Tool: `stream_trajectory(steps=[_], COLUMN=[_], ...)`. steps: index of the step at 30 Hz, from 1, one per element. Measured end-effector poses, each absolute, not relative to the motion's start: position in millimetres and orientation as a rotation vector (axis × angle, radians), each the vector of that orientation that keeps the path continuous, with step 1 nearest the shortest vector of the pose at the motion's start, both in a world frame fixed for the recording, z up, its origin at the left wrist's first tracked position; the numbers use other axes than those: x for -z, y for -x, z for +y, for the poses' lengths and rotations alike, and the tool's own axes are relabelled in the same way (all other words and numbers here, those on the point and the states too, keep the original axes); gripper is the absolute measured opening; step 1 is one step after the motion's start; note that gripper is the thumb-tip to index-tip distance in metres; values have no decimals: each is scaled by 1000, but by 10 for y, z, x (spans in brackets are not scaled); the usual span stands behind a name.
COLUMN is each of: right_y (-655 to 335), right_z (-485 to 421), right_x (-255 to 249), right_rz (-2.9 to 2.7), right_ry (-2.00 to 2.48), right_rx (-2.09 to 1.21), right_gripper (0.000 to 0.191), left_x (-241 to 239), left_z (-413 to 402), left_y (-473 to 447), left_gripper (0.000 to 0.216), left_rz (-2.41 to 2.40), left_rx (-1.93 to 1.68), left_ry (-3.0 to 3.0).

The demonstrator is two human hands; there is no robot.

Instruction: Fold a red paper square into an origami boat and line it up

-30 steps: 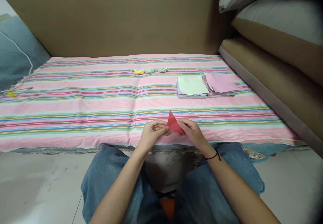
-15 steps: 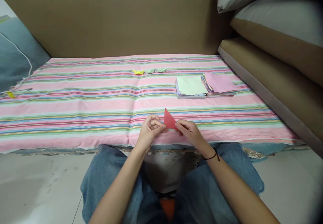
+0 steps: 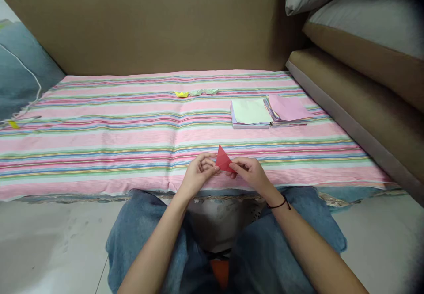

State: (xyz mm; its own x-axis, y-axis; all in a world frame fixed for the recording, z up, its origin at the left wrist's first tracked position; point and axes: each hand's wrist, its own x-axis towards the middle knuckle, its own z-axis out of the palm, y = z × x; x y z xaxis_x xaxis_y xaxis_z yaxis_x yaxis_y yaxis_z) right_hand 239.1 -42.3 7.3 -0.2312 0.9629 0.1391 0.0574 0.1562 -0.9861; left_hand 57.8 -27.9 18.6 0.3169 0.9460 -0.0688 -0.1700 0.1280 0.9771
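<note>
Red ppr [image 3: 223, 158], L hand [image 3: 198, 173] pinching; R hand [image 3: 251, 173], too

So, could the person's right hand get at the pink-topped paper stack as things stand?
Probably yes: only striped cloth shows between the right hand and the pink-topped paper stack, with nothing covering it. The hand is pinching the folded red paper, so it would likely have to let go first.
</note>
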Motion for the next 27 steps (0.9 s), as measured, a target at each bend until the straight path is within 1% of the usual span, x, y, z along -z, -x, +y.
stream_trajectory(steps=[4, 12, 20, 25, 27], right_y=[-2404, -2398, -2396, -2373, -2372], right_z=[-421, -404, -393, -391, -391], right_x=[-69, -33, -18, -25, -26], right_rz=[-1507, -1378, -1354, -1295, -1306], right_ry=[1053, 1063, 1080, 1053, 1024], right_rx=[-1187, -1304, -1247, -1283, -1296], right_gripper=[27, 25, 25, 23, 25], left_x=[-154, -132, -91, -106, -114], left_z=[-284, -264, -248, -241, -240], left_y=[-597, -577, -595, -575, -562], left_gripper=[25, 28, 28, 28, 27], left_rz=[912, 1031, 1019, 1028, 1029], left_rx=[-952, -1036, -1085, -1118, -1121], left_ry=[-1125, -1083, -1074, -1076, -1085])
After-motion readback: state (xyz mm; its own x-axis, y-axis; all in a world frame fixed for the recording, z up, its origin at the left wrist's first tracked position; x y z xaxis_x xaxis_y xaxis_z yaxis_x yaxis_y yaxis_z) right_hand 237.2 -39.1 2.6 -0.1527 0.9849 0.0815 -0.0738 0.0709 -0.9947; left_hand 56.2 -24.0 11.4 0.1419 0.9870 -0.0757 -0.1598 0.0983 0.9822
